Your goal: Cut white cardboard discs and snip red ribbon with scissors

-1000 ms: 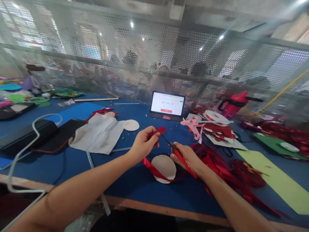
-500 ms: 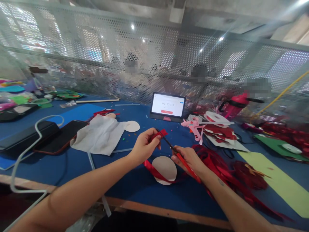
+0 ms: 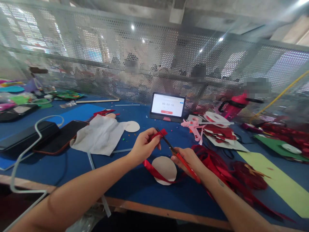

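The left hand (image 3: pixel 146 143) is closed on a piece of red ribbon (image 3: pixel 164 132), pinched between thumb and fingers, with its end sticking out past the fingertips over the blue surface (image 3: pixel 135 193). The right hand (image 3: pixel 187 158) grips a pair of scissors (image 3: pixel 173 149) by the red handle, and the dark blades point up and left, reaching across the ribbon just beside the left hand; whether the blades are apart or together is too small to tell. Below the hands lies a pale round disc (image 3: pixel 166 164), with a red strip (image 3: pixel 149 167) running down from under the left hand and across its lower edge. To the right of the right hand is a loose heap of dark red ribbon (image 3: pixel 212 161), and behind that a pink glue gun (image 3: pixel 196 130). A tablet (image 3: pixel 167 104) stands beyond the hands, showing a timer. On the left, a white cloth (image 3: pixel 98 135) lies between a dark phone (image 3: pixel 60 138) and a small white disc (image 3: pixel 132 126), while a yellow-green sheet (image 3: pixel 277 183) lies at the far right
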`<state>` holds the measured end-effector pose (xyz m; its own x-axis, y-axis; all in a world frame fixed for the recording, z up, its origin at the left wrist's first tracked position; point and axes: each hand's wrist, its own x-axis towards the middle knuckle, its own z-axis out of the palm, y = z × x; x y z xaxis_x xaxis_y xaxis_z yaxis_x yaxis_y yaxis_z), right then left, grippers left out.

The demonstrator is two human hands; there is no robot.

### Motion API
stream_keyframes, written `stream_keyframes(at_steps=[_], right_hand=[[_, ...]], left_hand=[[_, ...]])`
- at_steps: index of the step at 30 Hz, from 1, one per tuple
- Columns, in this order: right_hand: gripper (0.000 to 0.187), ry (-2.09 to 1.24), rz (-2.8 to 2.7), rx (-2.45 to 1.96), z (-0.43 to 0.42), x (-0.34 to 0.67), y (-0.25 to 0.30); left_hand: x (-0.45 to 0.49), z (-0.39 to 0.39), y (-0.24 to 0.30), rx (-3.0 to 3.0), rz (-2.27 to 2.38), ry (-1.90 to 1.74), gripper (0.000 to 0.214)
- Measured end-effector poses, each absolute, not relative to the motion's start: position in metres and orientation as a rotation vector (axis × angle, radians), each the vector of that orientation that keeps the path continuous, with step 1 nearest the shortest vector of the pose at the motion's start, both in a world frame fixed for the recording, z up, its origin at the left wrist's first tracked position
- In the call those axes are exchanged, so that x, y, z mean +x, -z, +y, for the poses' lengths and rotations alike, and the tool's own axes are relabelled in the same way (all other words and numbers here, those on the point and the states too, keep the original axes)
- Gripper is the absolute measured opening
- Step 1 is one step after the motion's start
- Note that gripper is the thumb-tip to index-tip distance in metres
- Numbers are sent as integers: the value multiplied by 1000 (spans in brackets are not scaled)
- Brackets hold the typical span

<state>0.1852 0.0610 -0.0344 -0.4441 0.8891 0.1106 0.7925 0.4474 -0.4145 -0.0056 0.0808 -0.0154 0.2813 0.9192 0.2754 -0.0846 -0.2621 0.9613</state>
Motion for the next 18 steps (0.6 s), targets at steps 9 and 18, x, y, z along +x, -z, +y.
stream_keyframes(at_steps=[9,18], right_hand=[[41,-432,-2342,-1458,64,187,45],[40,-678,-2053,-1419,66,185,45]], left_hand=[[-7,83,18,1481,794,-1178,19],[-7,84,17,1413,790,-1147,19]])
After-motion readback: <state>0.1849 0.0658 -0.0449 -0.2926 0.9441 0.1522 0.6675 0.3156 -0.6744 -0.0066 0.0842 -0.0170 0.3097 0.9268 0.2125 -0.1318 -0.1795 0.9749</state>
